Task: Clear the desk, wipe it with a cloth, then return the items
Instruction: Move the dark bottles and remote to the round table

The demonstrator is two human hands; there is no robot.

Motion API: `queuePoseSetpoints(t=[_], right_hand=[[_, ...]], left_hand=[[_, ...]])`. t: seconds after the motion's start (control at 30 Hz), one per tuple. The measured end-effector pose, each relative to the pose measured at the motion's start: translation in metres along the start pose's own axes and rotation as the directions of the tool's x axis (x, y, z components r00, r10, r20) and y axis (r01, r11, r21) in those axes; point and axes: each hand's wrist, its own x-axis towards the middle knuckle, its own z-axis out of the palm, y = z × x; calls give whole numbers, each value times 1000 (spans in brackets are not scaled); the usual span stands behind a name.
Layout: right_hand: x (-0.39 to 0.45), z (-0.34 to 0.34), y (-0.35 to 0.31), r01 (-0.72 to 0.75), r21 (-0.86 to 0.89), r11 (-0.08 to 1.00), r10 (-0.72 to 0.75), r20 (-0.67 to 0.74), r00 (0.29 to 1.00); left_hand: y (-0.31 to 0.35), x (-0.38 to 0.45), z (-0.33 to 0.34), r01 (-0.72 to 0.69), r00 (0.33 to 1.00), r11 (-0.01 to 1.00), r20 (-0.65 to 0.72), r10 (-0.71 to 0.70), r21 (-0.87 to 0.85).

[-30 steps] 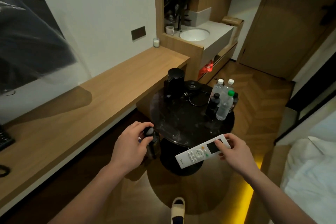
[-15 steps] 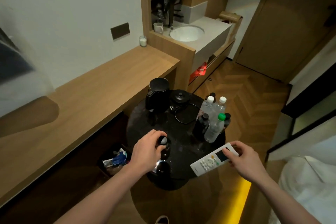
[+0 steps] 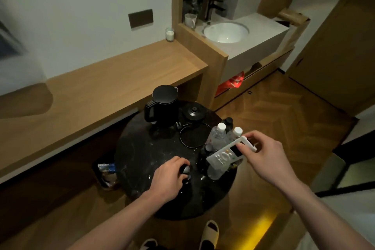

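hands [image 3: 169, 176] [image 3: 263, 156]: two; white remote [image 3: 227, 154]: one; kettle [image 3: 164, 103]: one

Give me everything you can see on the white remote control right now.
The white remote control is a slim rectangular handset, plastic by its look, with a dark display near its far end and pale round buttons below, blurred here. The right hand pinches its display end, holding it in the air, tilted, button face up, above the bottles at the right edge of the round black table. Whether it touches a bottle cannot be told.
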Motion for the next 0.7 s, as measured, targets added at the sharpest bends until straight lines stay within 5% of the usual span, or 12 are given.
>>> queuePoseSetpoints(t=[0.3, 0.7], right_hand=[[85, -20, 18, 108, 194, 975, -129, 97, 987], [115, -6, 1, 108, 246, 963, -170, 247, 954]], left_hand=[[55, 20, 57, 189, 979, 980, -64, -193, -62], [76, 30, 65, 258, 959, 960, -92, -268, -107]])
